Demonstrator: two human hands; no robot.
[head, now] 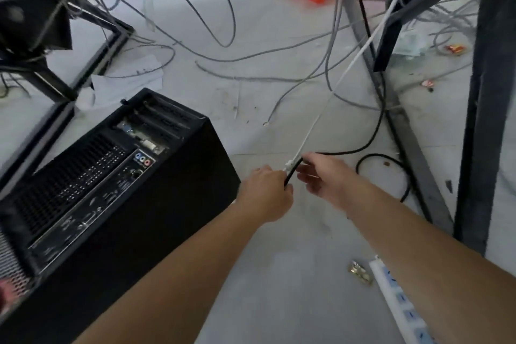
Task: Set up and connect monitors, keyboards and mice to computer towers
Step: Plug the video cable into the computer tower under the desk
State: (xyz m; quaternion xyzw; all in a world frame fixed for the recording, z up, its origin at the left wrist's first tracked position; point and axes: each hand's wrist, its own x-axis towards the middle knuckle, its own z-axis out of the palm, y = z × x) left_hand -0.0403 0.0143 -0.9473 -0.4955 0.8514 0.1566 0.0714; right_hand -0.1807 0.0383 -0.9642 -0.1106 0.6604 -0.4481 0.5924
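Two cables, a black cable [293, 172] and a white cable [315, 123], are meeting just right of the computer tower [111, 176]. The left hand [265, 193] is gripping the black one; the right hand [325, 176] is touching it, grip unclear. Grey wires [223, 60] and a desk frame [488, 92] are crowding around.

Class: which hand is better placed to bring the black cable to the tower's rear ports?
Left, probably. The left hand grips the black cable and sits beside the tower; the right hand lies farther off.
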